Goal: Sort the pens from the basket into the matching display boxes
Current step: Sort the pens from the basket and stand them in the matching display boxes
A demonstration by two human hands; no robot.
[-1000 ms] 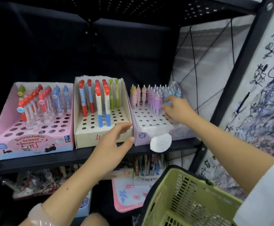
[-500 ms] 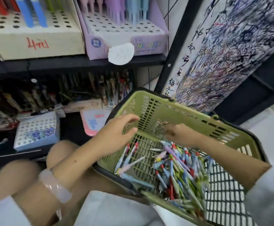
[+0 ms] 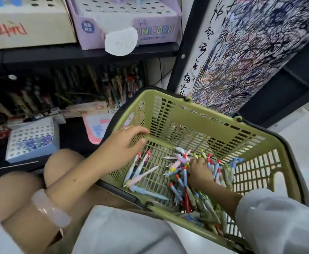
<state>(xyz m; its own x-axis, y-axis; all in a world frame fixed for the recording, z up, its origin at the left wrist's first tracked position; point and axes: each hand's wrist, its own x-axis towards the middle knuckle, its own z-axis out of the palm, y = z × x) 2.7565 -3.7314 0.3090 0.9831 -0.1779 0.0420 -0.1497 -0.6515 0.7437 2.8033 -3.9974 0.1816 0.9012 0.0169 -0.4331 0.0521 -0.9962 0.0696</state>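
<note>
While the right hand point(image 3: 200, 170) digs into the heap of colourful plastic pens point(image 3: 190, 187) at five o'clock in the green slatted plastic basket point(image 3: 195, 114), its grip cannot be told; the left hand point(image 3: 121, 149) hovers open. Picking is in hand; next, one pen must be singled out.

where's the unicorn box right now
In the head view the purple unicorn box sits top centre on the black shelf, right of the cream box and above the green basket.
</note>
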